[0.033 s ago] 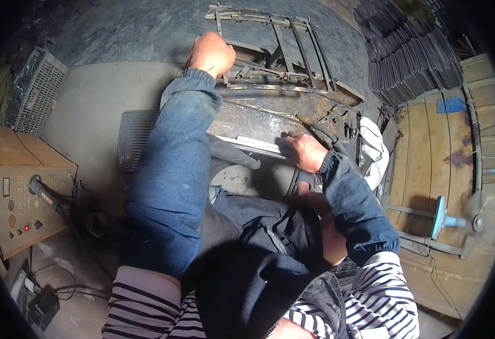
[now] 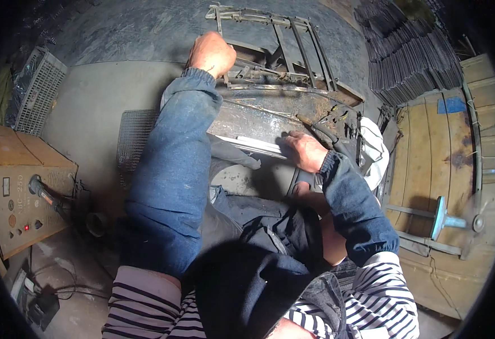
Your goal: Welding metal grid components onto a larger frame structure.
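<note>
Very little shifts. The left hand (image 2: 212, 55), a curled fist beside the metal frame (image 2: 299, 45), sits a touch farther right. At the far right, the smeared blur around the round hub (image 2: 479, 222) near the blue fitting (image 2: 440, 219) falls differently, though the blur hides its exact shape.

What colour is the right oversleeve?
The oversleeve is blue, best seen in the head view.

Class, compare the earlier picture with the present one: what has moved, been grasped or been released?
Nothing visibly moved, and no grasp or release shows. The left hand stays at the left side of the metal frame, the right hand at the pale strips' right end.
</note>
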The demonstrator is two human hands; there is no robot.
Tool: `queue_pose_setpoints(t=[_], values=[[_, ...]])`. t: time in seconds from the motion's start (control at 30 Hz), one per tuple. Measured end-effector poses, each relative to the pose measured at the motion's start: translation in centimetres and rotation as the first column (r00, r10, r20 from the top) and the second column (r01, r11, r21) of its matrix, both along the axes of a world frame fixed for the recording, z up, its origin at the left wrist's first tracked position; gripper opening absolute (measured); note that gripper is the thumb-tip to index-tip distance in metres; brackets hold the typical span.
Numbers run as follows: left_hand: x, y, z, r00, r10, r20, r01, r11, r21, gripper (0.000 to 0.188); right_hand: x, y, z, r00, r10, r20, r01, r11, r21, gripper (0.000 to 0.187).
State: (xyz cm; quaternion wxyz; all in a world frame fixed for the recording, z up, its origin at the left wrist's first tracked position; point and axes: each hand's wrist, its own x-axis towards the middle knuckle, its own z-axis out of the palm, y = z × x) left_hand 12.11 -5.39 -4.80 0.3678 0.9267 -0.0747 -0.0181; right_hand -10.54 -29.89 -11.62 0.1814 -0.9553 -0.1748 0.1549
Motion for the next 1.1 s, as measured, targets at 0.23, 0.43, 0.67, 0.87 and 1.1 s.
queue_pose_setpoints(t=[0.23, 0.43, 0.67, 0.87, 1.1], values=[[0.0, 0.0, 0.2, 1.0, -0.01, -0.022, 0.01, 1.0, -0.003, 0.04, -0.4, -0.3, 0.1, 0.998, 0.029, 0.06, -0.026, 0.999, -0.046, 0.041], [-0.1, 0.2, 0.3, 1.0, -0.013, -0.021, 0.013, 1.0, 0.0, 0.04, -0.4, 0.2, 1.4, 1.0, -0.006, 0.023, 0.005, 0.999, 0.043, 0.042], [-0.2, 0.3, 0.3, 1.0, -0.016, -0.027, 0.016, 1.0, 0.019, 0.036, 0.4, -0.2, 2.5, 0.995, -0.033, 0.089, 0.036, 0.999, -0.035, 0.046], [0.1, 0.2, 0.5, 0.999, 0.0, -0.052, -0.001, 1.0, -0.011, 0.035, 1.4, -0.9, 2.3, 0.981, -0.003, 0.192, -0.017, 0.994, 0.105, 0.034], [0.3, 0.2, -0.6, 1.0, -0.014, 0.009, 0.014, 1.0, -0.013, 0.042, 2.8, 0.0, 5.0, 0.948, -0.045, 0.315, -0.019, 0.98, 0.199, 0.022]])
